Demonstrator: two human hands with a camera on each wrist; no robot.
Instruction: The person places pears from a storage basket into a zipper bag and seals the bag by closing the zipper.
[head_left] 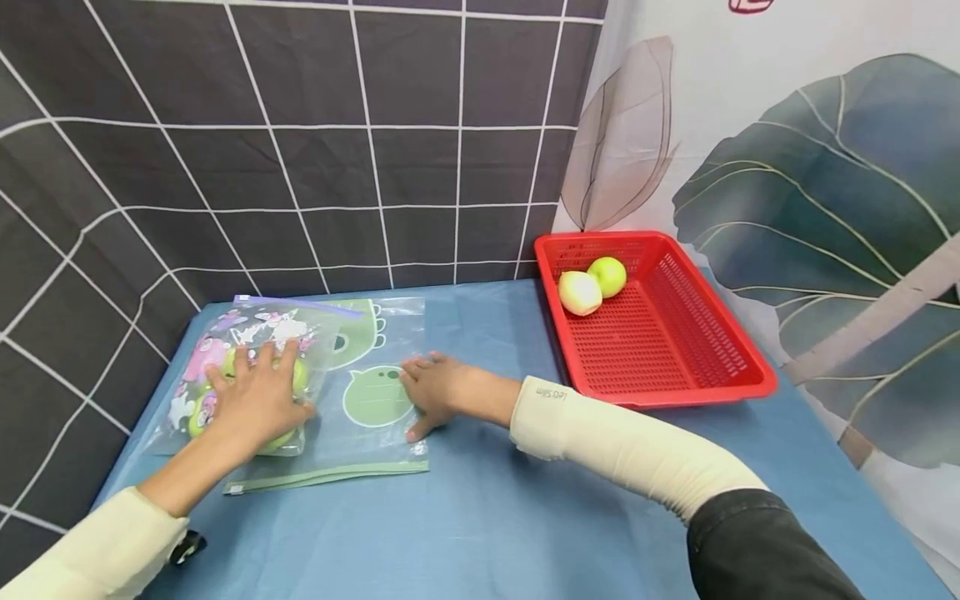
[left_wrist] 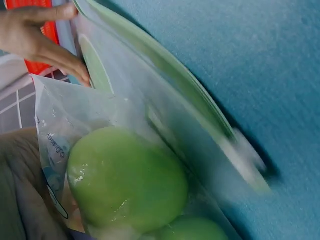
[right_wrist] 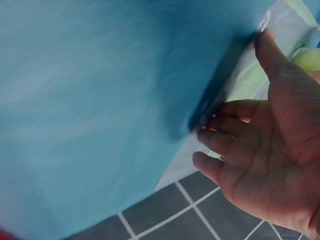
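Observation:
My left hand (head_left: pixel 258 396) rests, fingers spread, on a clear printed zip bag (head_left: pixel 206 354) with a purple zip strip. Several green apples (left_wrist: pixel 127 180) are inside it, partly hidden by the hand. This bag overlaps the left part of a flat zip bag (head_left: pixel 390 433) with green cartoon animals and a green zip strip along its near edge. At the flat bag's right edge, my right hand (head_left: pixel 438 390) touches the plastic. In the right wrist view its fingers (right_wrist: pixel 215 142) are slightly bent along that edge, the thumb apart from them.
A red basket (head_left: pixel 738 379) stands at the back right of the blue-covered table (head_left: pixel 480 525), with two yellow-green apples (head_left: pixel 580 293) in its far left corner. Behind the table hangs a dark gridded cloth (head_left: pixel 420 167), and a leaf-patterned cloth (head_left: pixel 810 217) at the right.

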